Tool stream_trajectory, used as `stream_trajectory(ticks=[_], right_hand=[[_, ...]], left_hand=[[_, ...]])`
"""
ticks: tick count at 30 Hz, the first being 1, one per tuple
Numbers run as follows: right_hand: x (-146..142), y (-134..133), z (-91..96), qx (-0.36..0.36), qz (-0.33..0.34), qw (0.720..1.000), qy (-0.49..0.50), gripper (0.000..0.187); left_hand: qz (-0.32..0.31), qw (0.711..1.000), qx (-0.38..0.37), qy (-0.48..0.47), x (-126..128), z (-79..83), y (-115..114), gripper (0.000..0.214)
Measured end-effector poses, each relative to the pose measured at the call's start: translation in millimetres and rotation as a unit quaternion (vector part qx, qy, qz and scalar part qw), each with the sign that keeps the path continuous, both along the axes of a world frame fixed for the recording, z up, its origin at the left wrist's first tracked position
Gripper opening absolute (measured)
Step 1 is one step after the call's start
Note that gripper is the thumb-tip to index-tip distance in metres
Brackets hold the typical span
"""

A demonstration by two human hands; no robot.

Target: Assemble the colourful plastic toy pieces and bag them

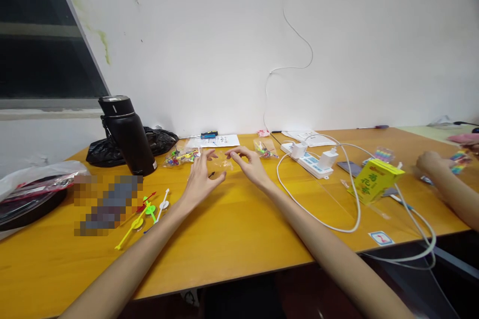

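My left hand (202, 180) is over the middle of the table with thumb and fingers apart, holding nothing that I can see. A small dark arrow tip (212, 174) shows beside its thumb. My right hand (248, 163) reaches in from the other side, fingers bent and apart from the thumb, by small clear plastic pieces (223, 163) between the hands. Left of my left forearm lie plastic spinner arrows: a yellow arrow (136, 224), a green arrow (150, 210), a white arrow (163, 205) and partly hidden red and blue ones. Behind my left hand rests a clear bag of colourful pieces (179, 157).
A black bottle (129, 134) stands at the left before a black plastic bag (160, 138). Another small bag of pieces (265, 148) lies at the back. On the right are a power strip (312, 164), looped white cables and a yellow box (376, 179). Another person's hand (434, 165) works at far right.
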State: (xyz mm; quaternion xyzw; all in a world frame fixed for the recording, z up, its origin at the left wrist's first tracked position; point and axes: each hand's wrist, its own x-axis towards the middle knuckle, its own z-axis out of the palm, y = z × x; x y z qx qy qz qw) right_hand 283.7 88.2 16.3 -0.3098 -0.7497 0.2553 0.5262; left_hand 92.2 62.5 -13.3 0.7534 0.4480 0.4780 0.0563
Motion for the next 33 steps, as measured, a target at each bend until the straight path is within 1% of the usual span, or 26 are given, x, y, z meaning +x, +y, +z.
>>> stream_trajectory(ticks=[3, 7, 10, 13, 17, 22, 27, 31, 33], right_hand=[[1, 3, -2.7, 0.024, -0.026, 0.999, 0.001, 0.026], [-1, 3, -7.8, 0.031, -0.006, 0.999, -0.026, 0.026], [-6, -1, -10.8, 0.039, 0.005, 0.997, -0.060, 0.019], [-10, -4, -11.0, 0.071, 0.003, 0.995, -0.067, 0.014], [-9, -6, -5.9, 0.104, -0.029, 0.993, -0.040, 0.012], [-3, -6, 2.1, 0.129, -0.073, 0.989, -0.022, 0.012], [-1, -9, 5.5, 0.157, -0.097, 0.983, -0.024, 0.011], [-2, -15, 6.4, 0.163, -0.097, 0.981, -0.032, 0.010], [-4, -16, 6.2, 0.154, -0.101, 0.983, -0.013, 0.011]], left_hand=[[0.001, 1.000, 0.000, 0.005, 0, 0.3, -1, 0.060], [-0.001, 1.000, -0.001, 0.012, 0, -1.0, 0, 0.059], [-0.007, 1.000, -0.003, 0.016, -1, -3.9, 1, 0.060], [-0.011, 1.000, -0.008, 0.015, -2, -7.3, 4, 0.062], [-0.022, 0.999, -0.028, 0.003, -4, -12.3, 8, 0.070], [-0.026, 0.996, -0.083, -0.022, -7, -18.3, 13, 0.083], [-0.015, 0.992, -0.127, -0.018, -8, -16.7, 14, 0.076], [-0.030, 0.993, -0.114, -0.028, -6, -13.7, 11, 0.063], [-0.038, 0.993, -0.107, -0.042, -5, -14.0, 11, 0.059]])
